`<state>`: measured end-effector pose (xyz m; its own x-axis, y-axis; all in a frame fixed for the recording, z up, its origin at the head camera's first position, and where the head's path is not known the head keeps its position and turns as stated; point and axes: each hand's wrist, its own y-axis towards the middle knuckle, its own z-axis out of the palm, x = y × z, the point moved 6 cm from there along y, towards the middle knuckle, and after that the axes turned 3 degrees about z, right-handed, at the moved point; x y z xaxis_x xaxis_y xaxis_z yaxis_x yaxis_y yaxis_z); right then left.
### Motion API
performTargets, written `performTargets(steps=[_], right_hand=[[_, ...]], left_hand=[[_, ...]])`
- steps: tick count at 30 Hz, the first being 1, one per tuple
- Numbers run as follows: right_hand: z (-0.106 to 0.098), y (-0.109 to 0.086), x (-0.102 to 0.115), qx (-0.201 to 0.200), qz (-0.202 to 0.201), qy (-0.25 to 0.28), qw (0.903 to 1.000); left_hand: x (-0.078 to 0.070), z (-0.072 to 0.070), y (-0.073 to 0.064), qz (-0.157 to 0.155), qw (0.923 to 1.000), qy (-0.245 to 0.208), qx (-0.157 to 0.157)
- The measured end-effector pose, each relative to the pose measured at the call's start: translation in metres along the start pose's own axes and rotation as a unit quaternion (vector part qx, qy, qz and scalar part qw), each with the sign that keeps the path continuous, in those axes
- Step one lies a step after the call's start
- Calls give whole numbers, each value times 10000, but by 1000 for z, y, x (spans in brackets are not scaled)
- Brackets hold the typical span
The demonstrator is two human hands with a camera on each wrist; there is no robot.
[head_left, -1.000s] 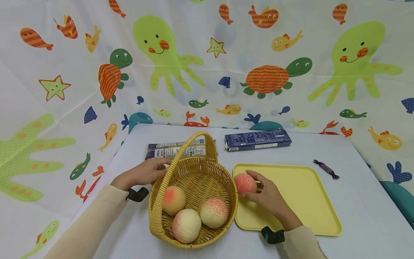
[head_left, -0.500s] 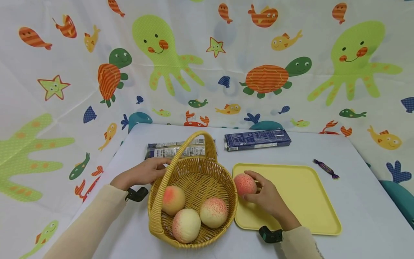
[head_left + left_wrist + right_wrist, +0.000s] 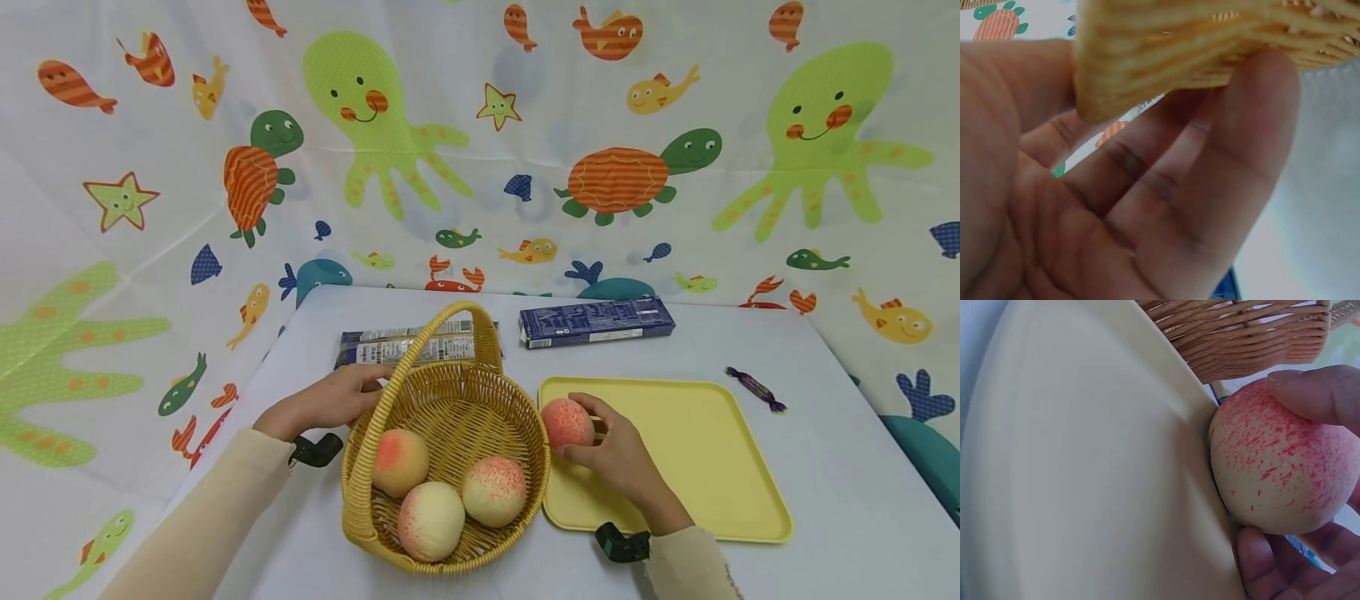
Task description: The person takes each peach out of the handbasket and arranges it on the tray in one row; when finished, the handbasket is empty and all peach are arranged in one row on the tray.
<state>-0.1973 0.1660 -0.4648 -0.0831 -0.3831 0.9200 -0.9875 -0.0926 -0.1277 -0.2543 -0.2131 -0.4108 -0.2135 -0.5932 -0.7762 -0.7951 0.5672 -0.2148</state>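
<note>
My right hand (image 3: 626, 462) holds a pink-speckled peach (image 3: 567, 423) over the left edge of a yellow tray (image 3: 701, 450). In the right wrist view the thumb lies on one side of the peach (image 3: 1285, 462) and fingers on the other. A yellow wicker basket (image 3: 447, 569) with an arched handle stands to the left of the tray. Three more peaches lie in it: an orange-blushed one (image 3: 401, 462), a pale one (image 3: 431, 522) and a speckled one (image 3: 495, 492). On the basket's left side my left hand (image 3: 330, 402) grips the wicker wall (image 3: 1147, 50), fingertips partly hidden behind the handle.
Behind the basket lies a packet with printed labels (image 3: 405, 343). A dark blue box (image 3: 597, 322) lies at the back, beyond the tray. A small wrapped candy (image 3: 756, 389) sits right of the tray. A curtain printed with sea animals (image 3: 480, 183) closes off the back and left.
</note>
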Motion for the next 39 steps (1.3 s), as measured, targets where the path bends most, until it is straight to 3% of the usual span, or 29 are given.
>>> performTargets(steps=[17,28,31,35,39], right_hand=[[1,-2,1,-235,-25,-157,9996],[1,-8,7,-50,-144,-290,9995],[-5,-14,19,-253,-385,-522,9976],[-11,-27,49,-592,-1011,-652,9910],[2,-36,82,-202,-1457,-491,9879]], left_hand=[[0,0,-4,164,9996,116,-204],[4,-1,-5,37,9997,49,-236],[4,-1,-5,-2,9997,84,-243],[4,-1,-6,-28,9996,108,-265],[3,-1,-7,-64,9996,34,-271]])
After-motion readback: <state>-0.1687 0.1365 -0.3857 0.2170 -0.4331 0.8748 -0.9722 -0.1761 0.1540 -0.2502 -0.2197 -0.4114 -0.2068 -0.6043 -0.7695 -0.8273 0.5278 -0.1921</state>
